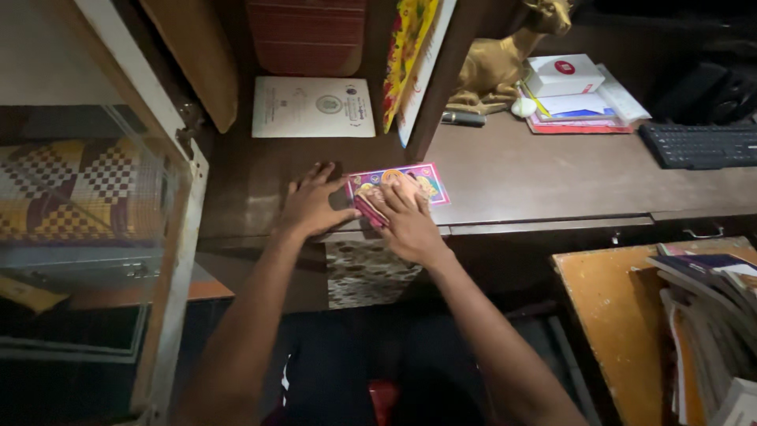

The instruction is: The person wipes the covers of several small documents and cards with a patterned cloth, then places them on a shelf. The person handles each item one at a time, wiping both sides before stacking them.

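Head view — both hands (pixel 359 209) flat, unclenched on pink cards (pixel 398 189) at desk (pixel 536 177) edge.

Two hands (pixel 311 207) (pixel 406 221), one pink card stack (pixel 398 189), one gold animal figure (pixel 505 59), one keyboard (pixel 698 144), one certificate (pixel 314 107).

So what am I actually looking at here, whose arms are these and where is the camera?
There is no machine here: these are a person's two bare arms, filmed by one camera worn on the head and looking down. The left hand lies flat on the dark brown wooden desk. The right hand presses on a small stack of colourful pink-bordered picture cards at the desk's front edge. Further back lie a cream printed certificate sheet, a golden animal figurine, a white box on stacked papers and a black keyboard. A pile of books sits lower right.
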